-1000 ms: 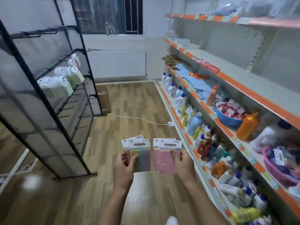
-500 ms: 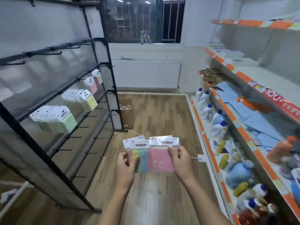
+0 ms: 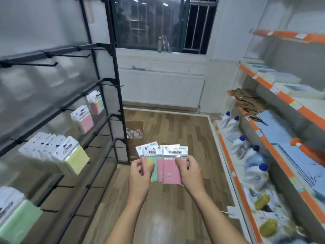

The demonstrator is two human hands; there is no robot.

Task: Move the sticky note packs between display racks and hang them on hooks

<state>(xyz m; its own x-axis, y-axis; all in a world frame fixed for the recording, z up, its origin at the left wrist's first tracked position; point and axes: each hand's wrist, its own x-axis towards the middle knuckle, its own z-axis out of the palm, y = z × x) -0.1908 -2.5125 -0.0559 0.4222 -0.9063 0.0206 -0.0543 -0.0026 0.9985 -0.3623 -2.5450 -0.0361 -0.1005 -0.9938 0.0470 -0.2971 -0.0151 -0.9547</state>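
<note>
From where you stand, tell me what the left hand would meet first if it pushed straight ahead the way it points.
The left hand, gripping the multicolour sticky note packs, points up the aisle. Ahead lies open floor, then likely the cardboard box by the black rack. Depth is unclear.

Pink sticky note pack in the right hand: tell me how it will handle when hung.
The pink pack looks light: the right hand pinches several fanned together. Its glossy wrapper probably slides easily. The flat header card likely stays stiff on a hook.
</note>
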